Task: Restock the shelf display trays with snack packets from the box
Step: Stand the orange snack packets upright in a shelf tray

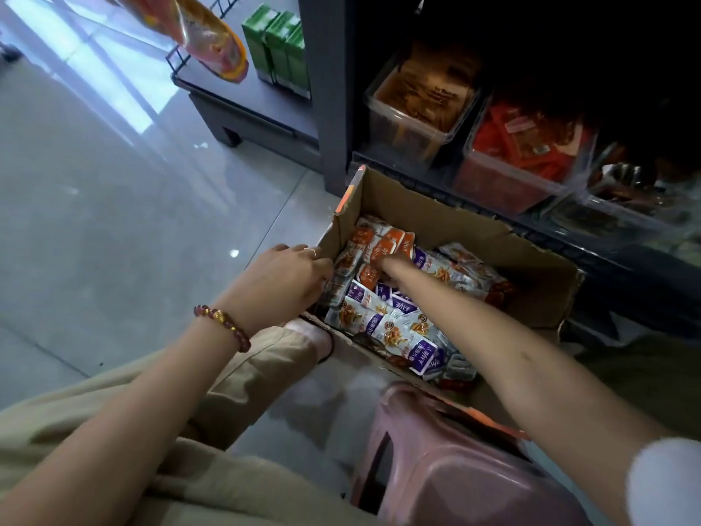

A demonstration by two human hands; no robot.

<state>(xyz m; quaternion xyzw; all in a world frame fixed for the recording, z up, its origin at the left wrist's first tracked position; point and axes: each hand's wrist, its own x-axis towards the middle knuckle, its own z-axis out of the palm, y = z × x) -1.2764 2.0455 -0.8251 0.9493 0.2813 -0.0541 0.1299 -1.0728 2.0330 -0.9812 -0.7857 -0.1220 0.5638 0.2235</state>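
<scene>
An open cardboard box (538, 260) on the floor holds several small snack packets, purple-and-white ones (394, 328) and orange ones (385, 241). My right hand (390, 265) is down among them and grips a bunch of the orange packets, its fingers mostly hidden. At the box's near left corner, my left hand (288, 275), with a ring and a bead bracelet, curls its fingers round packets standing against the wall. Behind the box, on the dark bottom shelf, stand clear display trays: one with brown packets (379, 108), one with red packets (489, 172), and a third (607, 218) partly in shadow.
A pink plastic stool (436, 461) stands close in front of the box. To the left, a low grey shelf (242, 96) carries green cartons (277, 47), and an orange snack bag (208, 36) hangs above it. Glossy tiled floor (113, 184) spreads to the left.
</scene>
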